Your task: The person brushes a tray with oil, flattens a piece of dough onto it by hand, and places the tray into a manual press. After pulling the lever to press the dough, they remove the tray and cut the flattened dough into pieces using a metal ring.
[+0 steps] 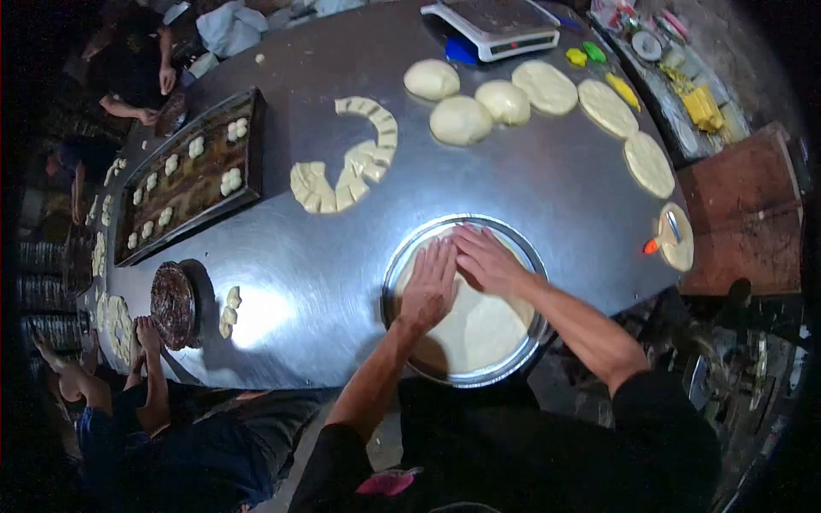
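Observation:
A round metal pan (544,318) stands at the near edge of the steel table, with a sheet of pale dough (470,329) spread across its inside. My left hand (431,278) lies flat on the upper left part of the dough, fingers stretched out. Beside it, my right hand (487,258) rests flat on the dough near the pan's far rim, its fingertips close to those of the left. Neither hand grips anything.
Dough balls (461,120) and flattened rounds (648,164) line the far and right side. Cut dough pieces (369,160), a baking tray (248,184), a dark round pan (173,305) and a scale (500,30) share the table (316,265). Co-workers' hands (147,335) are at the left.

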Demonstrator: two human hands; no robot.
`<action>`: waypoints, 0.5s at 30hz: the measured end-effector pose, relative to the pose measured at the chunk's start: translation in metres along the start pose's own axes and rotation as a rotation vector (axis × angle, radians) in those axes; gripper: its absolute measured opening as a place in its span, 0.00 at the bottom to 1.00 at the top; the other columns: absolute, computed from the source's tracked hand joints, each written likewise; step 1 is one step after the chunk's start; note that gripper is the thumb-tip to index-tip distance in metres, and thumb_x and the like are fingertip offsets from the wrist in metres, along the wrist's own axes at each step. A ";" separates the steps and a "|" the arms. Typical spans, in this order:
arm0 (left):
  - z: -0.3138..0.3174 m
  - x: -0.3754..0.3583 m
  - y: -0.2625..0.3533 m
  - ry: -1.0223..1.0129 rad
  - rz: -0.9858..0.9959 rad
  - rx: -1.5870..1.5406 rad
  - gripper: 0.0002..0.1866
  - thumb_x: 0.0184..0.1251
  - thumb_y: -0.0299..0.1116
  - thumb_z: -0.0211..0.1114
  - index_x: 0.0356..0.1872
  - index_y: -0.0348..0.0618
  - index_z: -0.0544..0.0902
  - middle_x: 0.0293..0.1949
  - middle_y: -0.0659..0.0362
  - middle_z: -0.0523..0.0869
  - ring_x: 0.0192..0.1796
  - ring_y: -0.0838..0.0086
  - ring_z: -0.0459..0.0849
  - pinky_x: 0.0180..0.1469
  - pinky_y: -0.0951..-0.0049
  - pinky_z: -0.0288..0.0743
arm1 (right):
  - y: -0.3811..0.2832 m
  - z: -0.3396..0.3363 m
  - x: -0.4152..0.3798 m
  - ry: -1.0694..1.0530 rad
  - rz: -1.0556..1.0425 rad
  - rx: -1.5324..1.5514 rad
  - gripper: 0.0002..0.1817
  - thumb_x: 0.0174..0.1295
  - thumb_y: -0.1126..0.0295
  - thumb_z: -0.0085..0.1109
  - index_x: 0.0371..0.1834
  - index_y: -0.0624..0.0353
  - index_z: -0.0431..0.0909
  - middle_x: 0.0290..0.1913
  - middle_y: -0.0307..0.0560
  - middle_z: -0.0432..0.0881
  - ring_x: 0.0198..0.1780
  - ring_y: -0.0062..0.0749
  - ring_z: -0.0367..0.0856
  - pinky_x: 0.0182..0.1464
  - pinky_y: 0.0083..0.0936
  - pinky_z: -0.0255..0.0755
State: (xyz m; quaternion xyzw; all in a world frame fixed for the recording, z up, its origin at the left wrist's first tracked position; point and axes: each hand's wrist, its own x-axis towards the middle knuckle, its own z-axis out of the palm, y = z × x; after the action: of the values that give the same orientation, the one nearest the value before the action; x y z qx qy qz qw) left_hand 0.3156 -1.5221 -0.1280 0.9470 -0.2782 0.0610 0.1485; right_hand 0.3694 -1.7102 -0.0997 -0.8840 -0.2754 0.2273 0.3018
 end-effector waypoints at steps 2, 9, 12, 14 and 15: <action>0.010 -0.004 -0.006 0.052 -0.129 -0.097 0.33 0.66 0.41 0.58 0.67 0.30 0.63 0.68 0.38 0.63 0.72 0.49 0.59 0.72 0.51 0.52 | 0.016 0.017 -0.010 0.125 -0.022 -0.268 0.37 0.69 0.50 0.42 0.73 0.65 0.51 0.76 0.57 0.49 0.78 0.46 0.42 0.76 0.49 0.33; -0.030 0.000 -0.063 0.240 -0.408 -0.235 0.22 0.68 0.31 0.54 0.61 0.30 0.70 0.58 0.38 0.76 0.64 0.49 0.71 0.70 0.47 0.54 | -0.002 0.033 0.017 0.123 0.008 -0.418 0.40 0.68 0.48 0.43 0.74 0.66 0.48 0.77 0.57 0.44 0.79 0.44 0.38 0.75 0.52 0.31; 0.003 -0.028 -0.084 0.084 -0.544 -0.432 0.20 0.68 0.29 0.54 0.59 0.33 0.73 0.57 0.41 0.78 0.62 0.52 0.74 0.70 0.46 0.54 | -0.026 0.033 0.050 0.063 0.106 -0.432 0.41 0.67 0.47 0.45 0.74 0.66 0.48 0.78 0.56 0.43 0.79 0.43 0.37 0.75 0.54 0.30; 0.005 -0.070 -0.065 0.042 -0.542 -0.359 0.20 0.68 0.29 0.54 0.59 0.34 0.73 0.58 0.42 0.77 0.63 0.53 0.74 0.70 0.46 0.53 | -0.047 0.092 0.046 0.092 0.068 -0.351 0.41 0.66 0.47 0.46 0.74 0.65 0.50 0.77 0.57 0.45 0.79 0.43 0.38 0.75 0.54 0.31; 0.006 -0.076 -0.060 -0.003 -0.540 -0.289 0.20 0.68 0.28 0.54 0.60 0.36 0.72 0.59 0.43 0.77 0.63 0.54 0.74 0.70 0.45 0.53 | -0.055 0.097 0.036 0.057 -0.016 -0.408 0.41 0.66 0.47 0.47 0.74 0.65 0.51 0.77 0.56 0.45 0.79 0.42 0.39 0.75 0.54 0.30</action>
State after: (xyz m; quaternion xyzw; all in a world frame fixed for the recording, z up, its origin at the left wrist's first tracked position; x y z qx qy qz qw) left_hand 0.2849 -1.4378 -0.1637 0.9558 -0.0224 -0.0221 0.2922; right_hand 0.3215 -1.6114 -0.1414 -0.9307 -0.3139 0.1392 0.1257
